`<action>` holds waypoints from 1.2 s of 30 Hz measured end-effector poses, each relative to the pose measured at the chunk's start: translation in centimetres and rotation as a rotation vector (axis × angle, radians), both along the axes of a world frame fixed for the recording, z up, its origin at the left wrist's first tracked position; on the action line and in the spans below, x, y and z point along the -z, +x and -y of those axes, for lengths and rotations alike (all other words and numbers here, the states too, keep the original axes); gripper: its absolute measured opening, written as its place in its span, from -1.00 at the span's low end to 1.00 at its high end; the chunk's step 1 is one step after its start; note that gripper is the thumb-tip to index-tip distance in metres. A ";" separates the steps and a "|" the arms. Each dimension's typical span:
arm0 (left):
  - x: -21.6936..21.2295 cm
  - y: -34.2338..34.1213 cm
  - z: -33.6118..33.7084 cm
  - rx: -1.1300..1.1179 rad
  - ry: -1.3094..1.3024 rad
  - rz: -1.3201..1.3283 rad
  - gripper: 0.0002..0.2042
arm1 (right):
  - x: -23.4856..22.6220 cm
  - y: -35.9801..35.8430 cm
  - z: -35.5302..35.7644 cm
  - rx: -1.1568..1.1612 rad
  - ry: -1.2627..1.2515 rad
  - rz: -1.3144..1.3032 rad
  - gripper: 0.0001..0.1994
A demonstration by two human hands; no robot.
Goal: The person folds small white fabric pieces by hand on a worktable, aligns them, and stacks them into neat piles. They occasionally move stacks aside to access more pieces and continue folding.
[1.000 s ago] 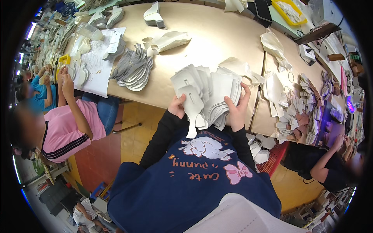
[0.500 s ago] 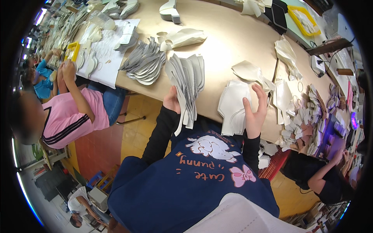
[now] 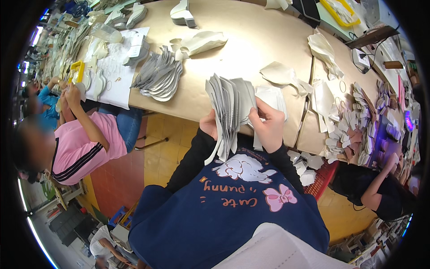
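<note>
A fanned bundle of thin grey cut pieces (image 3: pixel 225 112), flat and curved in outline, stands upright above the table's near edge. My left hand (image 3: pixel 208 124) is closed round its left side. On its right edge my right hand (image 3: pixel 268 122) pinches a light grey piece (image 3: pixel 245 98) between thumb and fingers. Behind my right hand lies a stack of white cut pieces (image 3: pixel 277 99), partly hidden by it. To the left, a fanned pile of similar grey pieces (image 3: pixel 160 76) rests on the table.
Cream crumpled pieces (image 3: pixel 201 43) lie further back on the brown-covered table (image 3: pixel 242 38). More cream pieces (image 3: pixel 324 54) and several loose bundles (image 3: pixel 347 139) are to the right. A person in pink (image 3: pixel 85 143) works at the left; a red basket (image 3: pixel 323 179) stands below the table.
My right hand has moved left from beside the white stack and closed on the grey bundle's right edge. The bundle has shifted right in my left hand's hold.
</note>
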State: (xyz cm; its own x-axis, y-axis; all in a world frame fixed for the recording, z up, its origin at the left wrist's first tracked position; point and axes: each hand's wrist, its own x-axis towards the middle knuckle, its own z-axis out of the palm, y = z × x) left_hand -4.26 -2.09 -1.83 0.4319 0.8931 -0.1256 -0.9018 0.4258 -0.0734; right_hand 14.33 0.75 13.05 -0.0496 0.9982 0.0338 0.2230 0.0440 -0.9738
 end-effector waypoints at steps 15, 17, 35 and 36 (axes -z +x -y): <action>1.0 -0.5 -0.9 -0.027 0.139 -0.001 -0.59 | -1.0 2.4 1.3 0.148 0.028 0.018 -0.66; 0.9 -0.3 -0.6 -0.028 0.072 -0.183 -0.60 | -0.6 1.6 1.4 0.159 -0.023 -0.007 -0.66; -4.0 -10.6 -5.1 -0.102 0.132 -1.763 -0.35 | 8.7 8.8 1.7 0.241 -0.151 0.206 -0.57; -4.4 -10.4 -5.2 -0.130 0.164 -1.695 -0.35 | 9.4 8.5 2.0 0.275 -0.036 0.340 -0.53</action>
State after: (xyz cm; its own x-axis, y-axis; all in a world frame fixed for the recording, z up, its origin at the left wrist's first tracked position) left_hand -14.63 3.10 2.55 -0.1495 0.9584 -0.2432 0.0552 0.2536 0.9657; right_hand 22.85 -1.21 3.68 0.2155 0.9761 0.0262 0.5297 -0.0943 -0.8429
